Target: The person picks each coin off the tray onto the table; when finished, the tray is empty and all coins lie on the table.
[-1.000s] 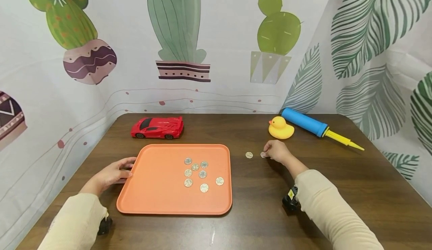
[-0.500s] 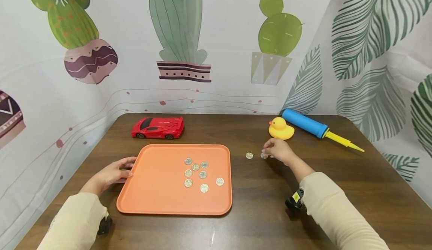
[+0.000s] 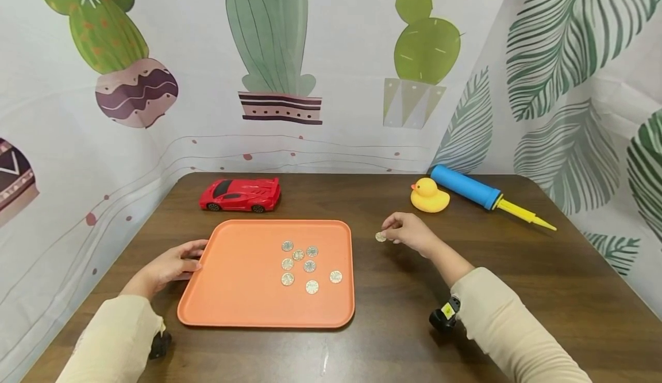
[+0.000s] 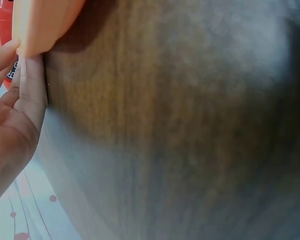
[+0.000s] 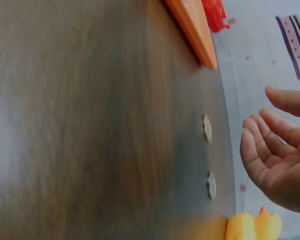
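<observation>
My left hand grips the left edge of an orange tray. In the left wrist view, fingertips meet the tray's edge and another finger lies beneath it. Several coins lie spread over the tray's right half. To the right of the tray, my right hand hovers low over the table, fingertips right at a coin. The right wrist view shows this coin and a second coin on the table, below the hand, whose thumb and fingers are apart. In the head view the hand hides the second coin.
A red toy car stands behind the tray. A yellow rubber duck and a blue hand pump with a yellow nozzle sit at the back right of the brown table. A printed cloth hangs behind.
My right hand has moved left from the coin nearer the duck to the one nearer the tray. The left hand and the tray have kept their places.
</observation>
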`<act>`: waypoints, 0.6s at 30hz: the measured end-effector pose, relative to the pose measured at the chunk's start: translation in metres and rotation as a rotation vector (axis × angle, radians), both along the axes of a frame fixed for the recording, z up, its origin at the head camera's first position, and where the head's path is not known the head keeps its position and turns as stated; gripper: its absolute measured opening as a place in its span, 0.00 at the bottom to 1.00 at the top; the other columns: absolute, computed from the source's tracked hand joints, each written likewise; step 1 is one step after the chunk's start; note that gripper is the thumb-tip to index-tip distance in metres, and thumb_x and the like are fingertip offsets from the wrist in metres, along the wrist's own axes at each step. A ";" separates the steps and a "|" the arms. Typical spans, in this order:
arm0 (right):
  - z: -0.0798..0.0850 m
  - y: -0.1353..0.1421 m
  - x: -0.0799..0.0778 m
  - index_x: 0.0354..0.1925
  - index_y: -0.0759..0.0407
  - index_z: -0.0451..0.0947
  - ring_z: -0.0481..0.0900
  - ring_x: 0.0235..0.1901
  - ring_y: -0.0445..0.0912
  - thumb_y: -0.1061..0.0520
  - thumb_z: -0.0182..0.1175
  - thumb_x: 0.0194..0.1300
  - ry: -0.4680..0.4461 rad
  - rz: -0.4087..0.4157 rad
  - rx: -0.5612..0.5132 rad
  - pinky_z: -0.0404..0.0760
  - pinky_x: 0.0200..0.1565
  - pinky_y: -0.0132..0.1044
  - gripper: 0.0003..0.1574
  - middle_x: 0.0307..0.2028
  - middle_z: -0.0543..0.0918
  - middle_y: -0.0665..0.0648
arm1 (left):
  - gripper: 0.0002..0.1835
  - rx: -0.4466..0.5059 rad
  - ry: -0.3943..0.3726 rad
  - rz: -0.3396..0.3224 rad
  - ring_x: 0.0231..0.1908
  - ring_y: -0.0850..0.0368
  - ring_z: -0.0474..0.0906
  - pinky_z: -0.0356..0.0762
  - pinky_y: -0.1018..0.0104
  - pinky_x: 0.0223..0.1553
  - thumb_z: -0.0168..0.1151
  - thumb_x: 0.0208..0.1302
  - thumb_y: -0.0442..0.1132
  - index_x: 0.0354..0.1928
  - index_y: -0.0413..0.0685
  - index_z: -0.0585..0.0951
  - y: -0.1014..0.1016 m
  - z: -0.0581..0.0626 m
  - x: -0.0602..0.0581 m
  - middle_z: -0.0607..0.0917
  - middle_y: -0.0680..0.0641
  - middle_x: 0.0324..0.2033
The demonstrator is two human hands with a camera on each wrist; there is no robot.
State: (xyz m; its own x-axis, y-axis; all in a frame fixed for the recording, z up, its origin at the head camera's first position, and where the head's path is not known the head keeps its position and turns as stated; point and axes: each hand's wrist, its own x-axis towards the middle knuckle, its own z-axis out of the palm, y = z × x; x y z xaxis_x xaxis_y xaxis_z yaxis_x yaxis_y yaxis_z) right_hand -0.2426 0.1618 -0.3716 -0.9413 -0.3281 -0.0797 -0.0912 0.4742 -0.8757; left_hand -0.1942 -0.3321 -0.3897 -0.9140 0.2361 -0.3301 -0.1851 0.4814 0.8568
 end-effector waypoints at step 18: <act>0.001 -0.054 0.023 0.37 0.72 0.71 0.71 0.27 0.45 0.64 0.58 0.52 0.002 0.208 -0.101 0.74 0.34 0.45 0.14 0.26 0.73 0.56 | 0.35 0.057 0.006 0.029 0.43 0.52 0.71 0.71 0.56 0.42 0.53 0.58 0.32 0.62 0.30 0.47 0.000 -0.003 0.003 0.58 0.27 0.54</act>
